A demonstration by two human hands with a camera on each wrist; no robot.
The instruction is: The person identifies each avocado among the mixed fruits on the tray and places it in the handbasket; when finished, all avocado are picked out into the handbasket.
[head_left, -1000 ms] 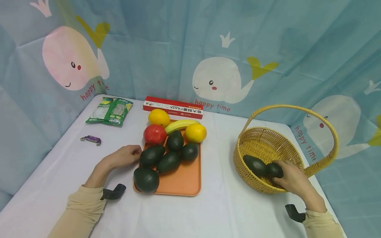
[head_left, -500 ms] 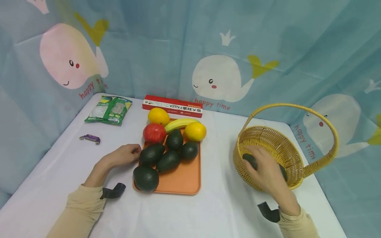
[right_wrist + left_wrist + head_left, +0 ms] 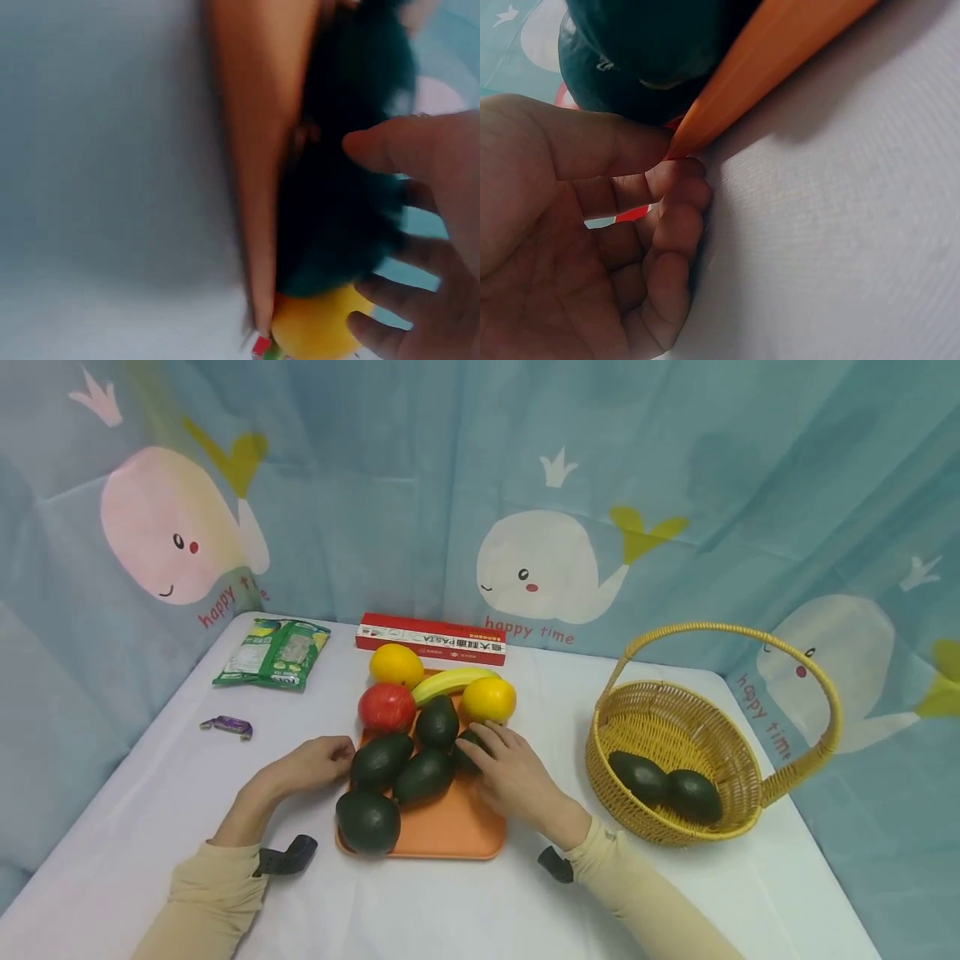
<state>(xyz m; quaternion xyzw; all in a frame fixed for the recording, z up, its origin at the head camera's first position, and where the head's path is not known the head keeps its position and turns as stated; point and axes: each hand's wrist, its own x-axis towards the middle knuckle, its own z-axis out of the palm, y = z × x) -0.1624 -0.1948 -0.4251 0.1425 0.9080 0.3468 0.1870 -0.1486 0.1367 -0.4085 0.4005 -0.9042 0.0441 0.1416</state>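
My left hand [image 3: 315, 762] pinches the left rim of the orange tray [image 3: 457, 827]; in the left wrist view, the thumb and forefinger [image 3: 676, 176] meet at the tray's edge. Several dark green avocados [image 3: 382, 762] lie on the tray. Over the rightmost avocado [image 3: 467, 752] is my right hand [image 3: 517, 777], which partly hides it. In the blurred right wrist view, the right hand's fingers are spread around that avocado [image 3: 337, 225], the thumb [image 3: 382, 146] near its side; firm contact cannot be made out. Two avocados [image 3: 693, 795] lie inside the wicker basket [image 3: 600, 777].
A red fruit [image 3: 386, 707], a banana [image 3: 450, 683] and two yellow fruits [image 3: 488, 700] fill the tray's far end. Behind stands a red pasta box [image 3: 431, 640]. A green packet [image 3: 273, 653] and a purple-wrapped candy [image 3: 229, 725] lie at left. The basket's handle [image 3: 828, 693] arches upward.
My right hand has let go of an avocado in the basket and moved left to the tray's rightmost avocado. The left hand has stayed on the tray rim.
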